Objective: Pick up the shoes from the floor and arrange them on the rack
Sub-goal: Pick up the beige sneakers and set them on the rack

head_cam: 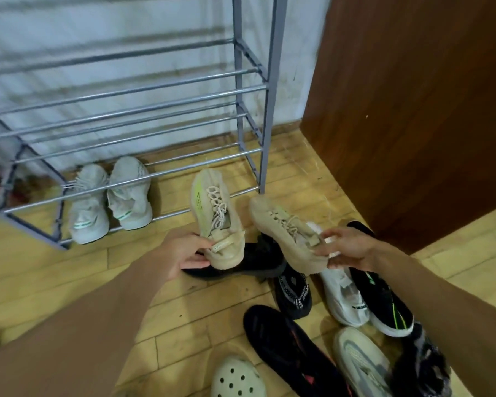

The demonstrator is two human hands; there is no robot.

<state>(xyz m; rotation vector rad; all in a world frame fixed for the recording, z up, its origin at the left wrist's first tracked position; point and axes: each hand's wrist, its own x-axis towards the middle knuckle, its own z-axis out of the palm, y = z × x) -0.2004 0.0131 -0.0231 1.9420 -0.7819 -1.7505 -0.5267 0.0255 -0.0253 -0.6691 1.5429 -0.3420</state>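
Observation:
My left hand (188, 250) grips the heel of a beige sneaker (215, 213) with a yellow-green stripe, its toe pointing toward the rack. The matching beige sneaker (281, 227) is held at its heel by my right hand (347, 247), toe angled up and left. Both shoes hang above the floor just in front of the grey metal shoe rack (249, 93). A pair of pale grey-white sneakers (109, 202) stands on the rack's bottom bars at the left.
Several loose shoes lie on the wooden floor below my hands: a black sneaker (241, 262), a white sneaker (344, 296), a black-and-green sneaker (384, 299), a pale clog (235, 379). A brown wooden door (413, 110) stands at the right.

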